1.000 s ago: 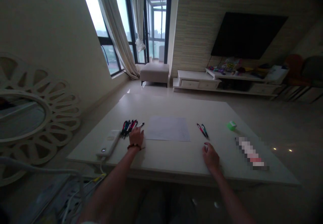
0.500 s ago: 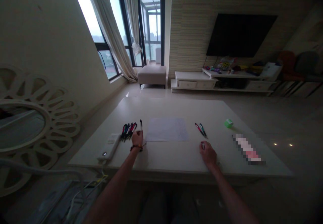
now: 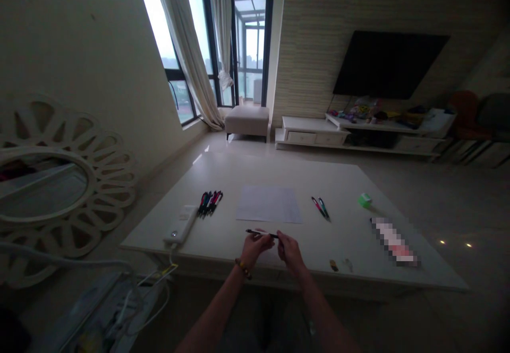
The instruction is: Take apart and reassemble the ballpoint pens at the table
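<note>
A black-and-white pen [image 3: 262,232] lies roughly level between my two hands, in front of the sheet of paper [image 3: 269,203]. My left hand [image 3: 255,247], with a beaded bracelet at the wrist, is closed on its barrel. The fingers of my right hand [image 3: 289,248] pinch the pen's right end. To the left, a bunch of several pens [image 3: 210,203] lies side by side on the white table [image 3: 279,170]. Two pens, one red [image 3: 318,206] and one teal [image 3: 323,207], lie right of the paper.
A white power strip [image 3: 183,228] with a cable lies at the table's left edge. On the right are a small green box [image 3: 364,200] and a pixelated pink item [image 3: 394,242]. Two small objects, one of them brownish [image 3: 333,265], lie near the front edge.
My left hand has carried the pen from beside the bunch to the middle front. My right hand has moved left to grip its end, uncovering the small objects near the front edge.
</note>
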{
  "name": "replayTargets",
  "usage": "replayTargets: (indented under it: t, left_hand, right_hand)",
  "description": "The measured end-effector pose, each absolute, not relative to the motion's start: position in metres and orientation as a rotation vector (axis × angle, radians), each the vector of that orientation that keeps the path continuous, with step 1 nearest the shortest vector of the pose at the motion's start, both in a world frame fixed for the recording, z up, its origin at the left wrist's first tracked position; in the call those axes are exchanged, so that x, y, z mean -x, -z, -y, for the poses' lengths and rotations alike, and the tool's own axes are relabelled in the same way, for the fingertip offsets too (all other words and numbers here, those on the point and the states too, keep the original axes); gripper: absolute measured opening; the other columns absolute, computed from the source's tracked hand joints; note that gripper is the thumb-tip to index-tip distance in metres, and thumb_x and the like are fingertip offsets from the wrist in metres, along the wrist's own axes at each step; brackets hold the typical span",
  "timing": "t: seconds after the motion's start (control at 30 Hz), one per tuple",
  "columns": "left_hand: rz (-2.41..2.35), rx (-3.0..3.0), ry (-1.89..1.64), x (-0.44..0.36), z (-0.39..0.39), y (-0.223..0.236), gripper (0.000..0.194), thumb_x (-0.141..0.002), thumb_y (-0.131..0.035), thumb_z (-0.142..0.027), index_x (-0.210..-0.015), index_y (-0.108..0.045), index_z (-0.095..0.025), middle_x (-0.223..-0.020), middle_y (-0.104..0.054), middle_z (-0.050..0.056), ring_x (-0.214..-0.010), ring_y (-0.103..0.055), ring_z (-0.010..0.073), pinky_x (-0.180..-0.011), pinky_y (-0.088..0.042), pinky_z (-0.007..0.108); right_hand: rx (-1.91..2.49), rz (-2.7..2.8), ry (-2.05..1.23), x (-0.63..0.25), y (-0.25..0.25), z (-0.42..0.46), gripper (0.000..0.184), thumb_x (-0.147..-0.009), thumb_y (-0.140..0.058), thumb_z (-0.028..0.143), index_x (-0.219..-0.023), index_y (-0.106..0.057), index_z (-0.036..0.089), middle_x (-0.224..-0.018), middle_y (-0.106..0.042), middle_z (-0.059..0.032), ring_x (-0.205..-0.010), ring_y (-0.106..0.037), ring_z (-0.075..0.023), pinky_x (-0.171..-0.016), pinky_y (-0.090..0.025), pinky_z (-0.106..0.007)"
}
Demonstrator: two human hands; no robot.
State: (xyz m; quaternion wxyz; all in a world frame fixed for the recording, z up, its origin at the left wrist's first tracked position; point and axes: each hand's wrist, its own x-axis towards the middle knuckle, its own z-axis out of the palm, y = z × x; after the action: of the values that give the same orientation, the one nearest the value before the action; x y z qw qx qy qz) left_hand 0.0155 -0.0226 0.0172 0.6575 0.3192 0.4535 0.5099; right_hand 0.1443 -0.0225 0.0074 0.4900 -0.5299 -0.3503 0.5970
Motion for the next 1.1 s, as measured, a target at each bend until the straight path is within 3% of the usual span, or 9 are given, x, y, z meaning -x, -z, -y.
replayTargets:
  t: [0.17, 0.3, 0.4, 0.6, 0.83, 1.0, 1.1]
  left_hand:
    - [-1.217, -1.123, -1.088, 0.011, 0.017, -0.021, 0.036, -0.059, -0.071, -0.041, -0.08, -0.06, -0.015, -0.075, -0.066, 0.004, -0.07, -0.063, 0.0144, -0.063, -0.049, 0.025]
    - [-1.315, -1.67, -0.771, 0.009, 0.014, -0.024, 0.023, -0.07, -0.062, -0.035, -0.085, -0.066, -0.018, -0.077, -0.067, 0.004, -0.066, -0.06, 0.0131, -0.064, -0.047, 0.025]
    - [-1.363, -1.999, -0.659, 0.0, 0.015, -0.026, 0.019, -0.079, -0.051, -0.029, -0.086, -0.066, -0.02, -0.082, -0.066, 0.004, -0.073, -0.059, 0.0129, -0.07, -0.045, 0.025]
    - [-1.353, -2.261, -0.684, -0.007, 0.021, -0.024, 0.02, -0.084, -0.042, -0.021, -0.094, -0.06, -0.021, -0.09, -0.061, 0.003, -0.081, -0.057, 0.0122, -0.073, -0.043, 0.023]
    - [-1.572, -2.292, -0.641, -0.017, 0.023, -0.027, 0.042, -0.066, -0.035, 0.005, -0.09, -0.06, -0.019, -0.084, -0.063, 0.004, -0.081, -0.056, 0.0148, -0.076, -0.042, 0.027]
    - [-1.394, -2.19, -0.49, -0.013, 0.01, -0.038, 0.028, -0.07, -0.041, -0.004, -0.073, -0.065, -0.018, -0.065, -0.062, 0.001, -0.066, -0.056, 0.0121, -0.066, -0.041, 0.023]
    - [-1.393, -2.195, -0.514, -0.015, 0.007, -0.038, 0.026, -0.076, -0.042, -0.01, -0.075, -0.066, -0.018, -0.069, -0.064, 0.002, -0.068, -0.057, 0.0127, -0.067, -0.041, 0.023]
  right_hand:
    - [1.304, 0.915, -1.338, -0.158, -0.009, 0.023, 0.049, -0.058, -0.061, 0.063, -0.054, -0.039, 0.02, -0.036, -0.035, 0.0089, -0.029, -0.028, -0.0043, -0.03, -0.02, -0.018]
    - [1.263, 0.883, -1.293, -0.156, -0.009, 0.024, 0.05, -0.057, -0.06, 0.065, -0.055, -0.038, 0.02, -0.039, -0.037, 0.0091, -0.03, -0.029, -0.0042, -0.03, -0.022, -0.018]
    - [1.324, 0.881, -1.245, -0.153, -0.007, 0.024, 0.052, -0.061, -0.054, 0.068, -0.052, -0.039, 0.02, -0.037, -0.038, 0.0074, -0.029, -0.031, -0.0054, -0.03, -0.023, -0.019]
    - [1.454, 0.917, -1.256, -0.15, -0.001, 0.026, 0.054, -0.065, -0.048, 0.07, -0.046, -0.041, 0.02, -0.032, -0.037, 0.0049, -0.027, -0.031, -0.0073, -0.031, -0.024, -0.021]
    - [1.364, 1.153, -1.118, -0.145, -0.005, 0.021, 0.053, -0.074, -0.04, 0.062, -0.042, -0.038, 0.02, -0.033, -0.035, 0.0042, -0.032, -0.031, -0.0074, -0.036, -0.026, -0.021]
    - [1.302, 1.269, -1.186, -0.156, -0.006, 0.018, 0.054, -0.074, -0.042, 0.062, -0.041, -0.038, 0.02, -0.033, -0.033, 0.0047, -0.031, -0.029, -0.0068, -0.036, -0.025, -0.021]
    - [1.368, 1.195, -1.131, -0.159, -0.001, 0.015, 0.054, -0.071, -0.043, 0.065, -0.041, -0.039, 0.02, -0.033, -0.034, 0.0045, -0.031, -0.031, -0.0074, -0.036, -0.026, -0.021]
